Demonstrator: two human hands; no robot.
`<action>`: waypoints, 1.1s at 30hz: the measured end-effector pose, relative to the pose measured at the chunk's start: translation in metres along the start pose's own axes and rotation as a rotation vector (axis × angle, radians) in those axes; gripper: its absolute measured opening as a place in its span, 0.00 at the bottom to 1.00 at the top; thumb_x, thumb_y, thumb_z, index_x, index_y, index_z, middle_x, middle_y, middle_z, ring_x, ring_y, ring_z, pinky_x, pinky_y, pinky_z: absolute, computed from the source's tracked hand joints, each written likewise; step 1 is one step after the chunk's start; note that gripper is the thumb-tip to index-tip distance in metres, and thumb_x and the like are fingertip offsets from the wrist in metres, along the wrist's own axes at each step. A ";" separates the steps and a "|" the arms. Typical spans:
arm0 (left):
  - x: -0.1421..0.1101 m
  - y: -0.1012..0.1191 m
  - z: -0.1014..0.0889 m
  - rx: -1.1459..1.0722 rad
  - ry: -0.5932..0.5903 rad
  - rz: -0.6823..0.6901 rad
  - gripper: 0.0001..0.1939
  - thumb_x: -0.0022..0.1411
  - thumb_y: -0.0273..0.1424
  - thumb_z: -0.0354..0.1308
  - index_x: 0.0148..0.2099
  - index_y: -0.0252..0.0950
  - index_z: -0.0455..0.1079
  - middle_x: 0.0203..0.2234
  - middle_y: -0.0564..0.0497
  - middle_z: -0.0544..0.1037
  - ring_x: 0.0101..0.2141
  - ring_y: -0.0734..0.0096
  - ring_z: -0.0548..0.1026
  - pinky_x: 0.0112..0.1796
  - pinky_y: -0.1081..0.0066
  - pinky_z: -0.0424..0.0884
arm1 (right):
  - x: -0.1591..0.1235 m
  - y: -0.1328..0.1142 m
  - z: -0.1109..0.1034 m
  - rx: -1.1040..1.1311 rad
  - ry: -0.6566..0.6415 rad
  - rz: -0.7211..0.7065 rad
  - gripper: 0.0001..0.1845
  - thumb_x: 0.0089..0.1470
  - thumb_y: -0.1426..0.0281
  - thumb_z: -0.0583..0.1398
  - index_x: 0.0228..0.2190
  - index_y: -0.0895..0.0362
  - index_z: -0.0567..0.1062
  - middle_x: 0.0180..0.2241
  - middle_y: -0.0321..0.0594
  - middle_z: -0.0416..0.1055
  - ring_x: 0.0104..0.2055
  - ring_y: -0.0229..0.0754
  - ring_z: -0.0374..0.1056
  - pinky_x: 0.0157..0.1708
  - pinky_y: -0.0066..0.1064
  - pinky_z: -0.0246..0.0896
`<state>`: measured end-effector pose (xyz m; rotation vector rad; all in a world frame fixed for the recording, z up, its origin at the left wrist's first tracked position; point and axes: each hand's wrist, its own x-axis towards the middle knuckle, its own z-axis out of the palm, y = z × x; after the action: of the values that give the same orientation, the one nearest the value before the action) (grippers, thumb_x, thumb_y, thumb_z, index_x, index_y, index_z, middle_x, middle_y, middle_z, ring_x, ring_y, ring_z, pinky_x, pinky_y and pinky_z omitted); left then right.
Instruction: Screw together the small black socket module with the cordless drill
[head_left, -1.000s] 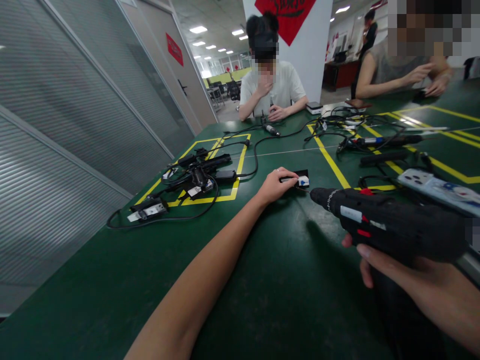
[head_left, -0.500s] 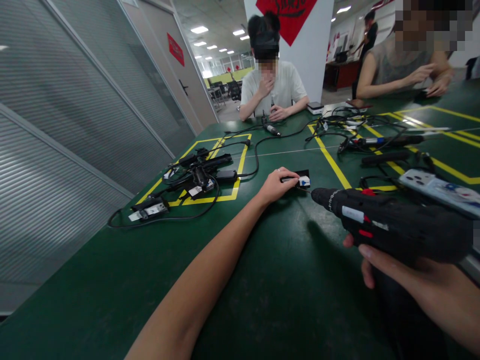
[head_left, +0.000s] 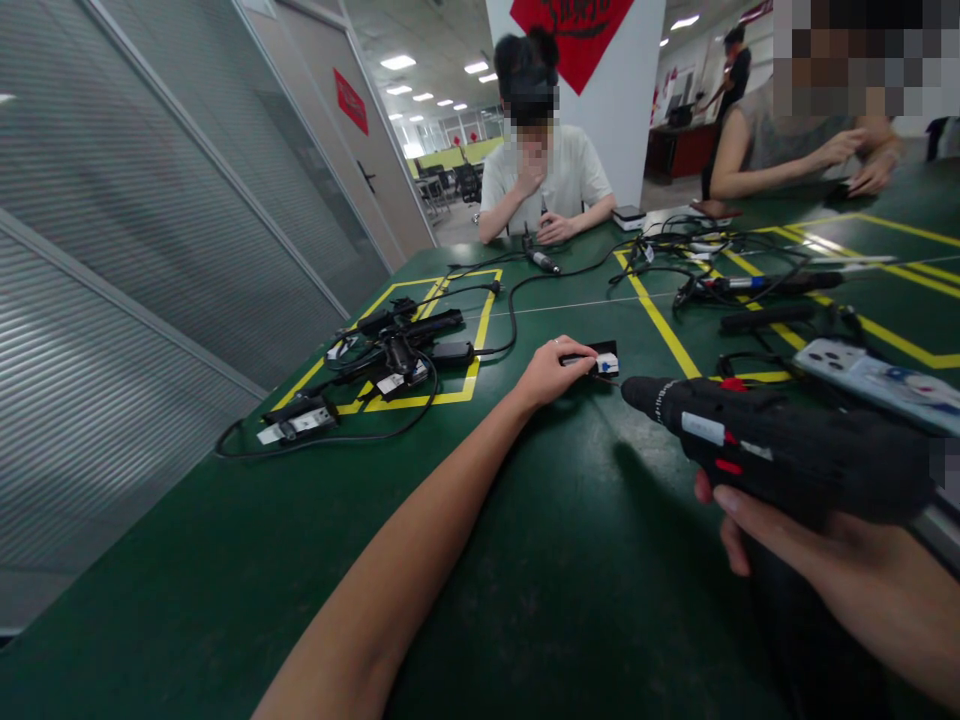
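My right hand (head_left: 810, 545) is wrapped round the grip of a black cordless drill (head_left: 780, 450) with red details. The drill lies level, its chuck pointing left and a thin bit (head_left: 609, 381) reaching toward a small black piece with a white and blue label (head_left: 607, 362). My left hand (head_left: 551, 372) is closed on that labelled black piece and holds it against the green table (head_left: 525, 560). Whether the bit's tip touches the piece, I cannot tell.
Black devices with cables (head_left: 405, 350) lie inside a yellow taped area on the left. More cables and a black rod-like tool (head_left: 765, 284) lie at right. A pale blue phone-like case (head_left: 877, 375) is behind the drill. Two people sit across the table.
Almost nothing differs. The drill and my right hand have shifted very slightly; my left hand stays on the labelled black piece.
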<state>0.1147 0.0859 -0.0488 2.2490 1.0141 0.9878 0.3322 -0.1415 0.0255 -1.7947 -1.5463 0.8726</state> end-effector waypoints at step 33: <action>0.000 0.001 0.000 -0.003 -0.001 0.002 0.14 0.60 0.38 0.55 0.43 0.37 0.77 0.38 0.48 0.76 0.40 0.69 0.72 0.45 0.67 0.67 | 0.000 0.001 -0.001 0.072 0.009 -0.062 0.22 0.43 0.46 0.58 0.12 0.46 0.75 0.20 0.36 0.77 0.25 0.48 0.74 0.25 0.34 0.73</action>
<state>0.1147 0.0851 -0.0480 2.2478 1.0099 0.9883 0.3332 -0.1413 0.0255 -1.6891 -1.5372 0.8774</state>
